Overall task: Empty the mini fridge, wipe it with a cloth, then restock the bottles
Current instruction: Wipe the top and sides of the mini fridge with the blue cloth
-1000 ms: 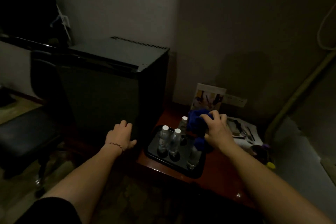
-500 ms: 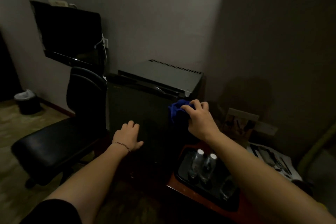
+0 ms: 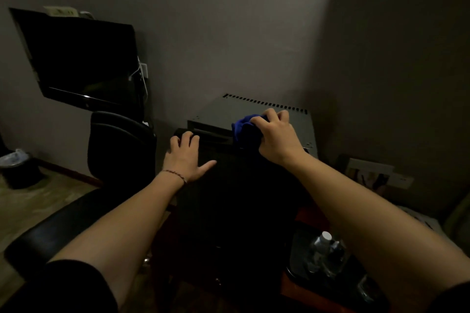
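The black mini fridge (image 3: 236, 198) stands in the room's corner with its door closed and a grey vented top. My right hand (image 3: 276, 134) grips a bunched blue cloth (image 3: 245, 131) at the front edge of the fridge top. My left hand (image 3: 187, 157) lies flat with spread fingers on the upper left of the fridge door, fingertips at the door's top edge. Clear water bottles with white caps (image 3: 323, 249) stand on a black tray (image 3: 295, 256) at the lower right, partly hidden by my right forearm.
A black office chair (image 3: 106, 165) stands close to the fridge's left side. A dark TV (image 3: 81, 58) hangs on the wall above it. A bin with a liner (image 3: 16, 165) sits at far left. Papers and a card (image 3: 368, 173) lie on the red-brown table at right.
My right hand lifted the blue cloth from beside the bottles up to the fridge top's front edge. My left hand slid up the door to its top edge. The view tilted upward.
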